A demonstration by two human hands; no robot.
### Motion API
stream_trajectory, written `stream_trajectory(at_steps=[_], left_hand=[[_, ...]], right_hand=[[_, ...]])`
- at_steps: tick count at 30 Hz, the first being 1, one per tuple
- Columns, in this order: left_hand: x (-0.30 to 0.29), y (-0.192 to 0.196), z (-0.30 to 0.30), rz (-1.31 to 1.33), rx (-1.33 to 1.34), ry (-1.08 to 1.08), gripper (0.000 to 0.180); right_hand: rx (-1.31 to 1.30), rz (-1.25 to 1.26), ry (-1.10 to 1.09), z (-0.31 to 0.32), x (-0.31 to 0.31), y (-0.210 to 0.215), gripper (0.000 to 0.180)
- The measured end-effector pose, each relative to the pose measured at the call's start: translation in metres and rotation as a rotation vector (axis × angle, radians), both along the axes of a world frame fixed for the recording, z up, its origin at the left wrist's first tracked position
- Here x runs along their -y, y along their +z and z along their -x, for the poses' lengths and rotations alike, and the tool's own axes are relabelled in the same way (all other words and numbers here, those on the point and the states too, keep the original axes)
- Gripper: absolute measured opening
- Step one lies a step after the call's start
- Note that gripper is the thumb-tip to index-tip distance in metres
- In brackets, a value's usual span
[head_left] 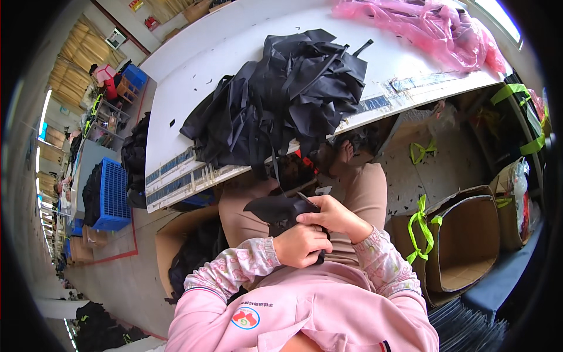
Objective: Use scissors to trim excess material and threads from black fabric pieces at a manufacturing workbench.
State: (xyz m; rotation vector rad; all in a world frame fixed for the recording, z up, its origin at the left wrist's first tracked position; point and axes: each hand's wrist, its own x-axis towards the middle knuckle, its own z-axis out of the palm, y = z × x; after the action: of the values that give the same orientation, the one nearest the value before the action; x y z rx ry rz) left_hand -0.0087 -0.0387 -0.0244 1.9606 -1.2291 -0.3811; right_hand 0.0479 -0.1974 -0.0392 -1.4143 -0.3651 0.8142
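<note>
My left hand (302, 245) is closed, its fingers curled round a piece of black fabric (274, 207) in front of my lap. Part of that fabric spreads out beyond the knuckles. Just above and to the right, my right hand (335, 217) is closed too, with its thumb and fingers against the fabric. A slim pointed metal tool (308, 200) sticks out of the right fingers; most of it is hidden. On the white table (182, 79) ahead lies a big heap of black fabric pieces (281, 97), some hanging over the near edge.
Pink plastic sheeting (422, 29) lies at the table's far right. An open cardboard box (469, 240) with yellow-green ties (421, 229) stands to my right. Another box (170, 240) with black fabric is at my left, and beyond it a blue crate (112, 193). A co-worker (105, 79) is far left.
</note>
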Motion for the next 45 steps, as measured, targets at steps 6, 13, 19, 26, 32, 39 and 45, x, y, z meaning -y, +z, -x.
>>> stream_trajectory(at_steps=[6, 13, 19, 26, 32, 39, 45], left_hand=[[-0.017, -0.006, 0.026, 0.474, -0.475, 0.368, 0.011], [-0.043, -0.045, 0.017, 0.787, -1.162, 0.998, 0.027], [-0.041, -0.019, 0.007, 0.879, -0.905, 0.832, 0.035], [-0.058, 0.016, -0.018, 0.955, -0.471, 0.866, 0.024], [-0.048, 0.035, -0.022, 0.945, -0.581, 0.84, 0.029], [-0.043, 0.02, -0.015, 0.978, -1.097, 0.699, 0.042], [-0.044, 0.012, -0.012, 0.954, -0.803, 0.838, 0.041]], right_hand=[[-0.269, -0.301, -0.354, 0.007, 0.012, 0.0, 0.011], [-0.277, -0.38, -0.348, 0.018, 0.02, 0.006, 0.012], [-0.201, -0.415, -0.339, 0.024, 0.017, 0.007, 0.013], [-0.021, -0.325, -0.432, 0.024, 0.031, 0.013, 0.014], [-0.07, -0.327, -0.418, 0.02, 0.041, 0.024, 0.02], [-0.118, -0.293, -0.689, 0.013, 0.037, 0.018, 0.015], [-0.012, -0.181, -0.73, 0.023, 0.04, 0.015, 0.014]])
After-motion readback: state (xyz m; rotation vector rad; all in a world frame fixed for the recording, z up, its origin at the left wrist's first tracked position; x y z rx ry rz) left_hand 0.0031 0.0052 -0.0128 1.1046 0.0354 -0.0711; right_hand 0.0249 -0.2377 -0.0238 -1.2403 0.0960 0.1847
